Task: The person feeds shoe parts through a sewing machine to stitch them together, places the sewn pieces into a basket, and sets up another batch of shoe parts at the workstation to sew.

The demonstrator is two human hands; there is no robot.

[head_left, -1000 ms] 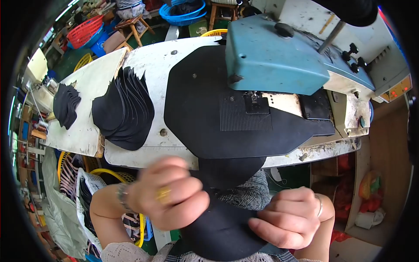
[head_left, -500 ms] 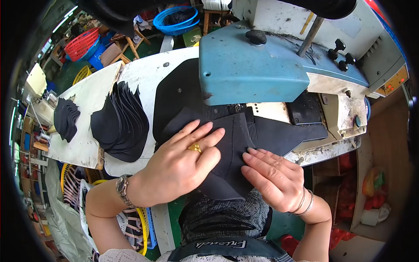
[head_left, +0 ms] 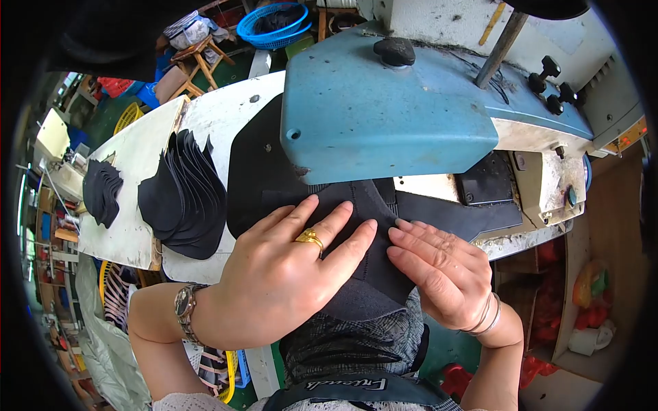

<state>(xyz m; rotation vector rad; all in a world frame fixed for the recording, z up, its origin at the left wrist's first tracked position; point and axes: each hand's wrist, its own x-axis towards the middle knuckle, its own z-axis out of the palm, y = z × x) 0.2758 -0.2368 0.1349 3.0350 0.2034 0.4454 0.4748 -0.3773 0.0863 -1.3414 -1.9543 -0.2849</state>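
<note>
Beyond the bench, a blue basket holds a dark heap (its separate items cannot be made out). A yellow basket stands further left, its contents unclear, and a red basket is partly covered by a blurred dark shape at the upper left. Below the bench, a yellow-rimmed basket contains pink-and-dark striped pieces. On the right, a shelf compartment holds red bundles and a clear bag with orange and green inside.

The black stitched piece lies over the bench's near edge, its top reaching under the blue machine head, which hides the needle area. The left hand is open, fingers spread flat on the piece and covering much of its left side. The right hand lays straight fingers along the right edge; its thumb is not clear, so I cannot tell whether it pinches. Two stacks of black cut pieces sit to the left.
</note>
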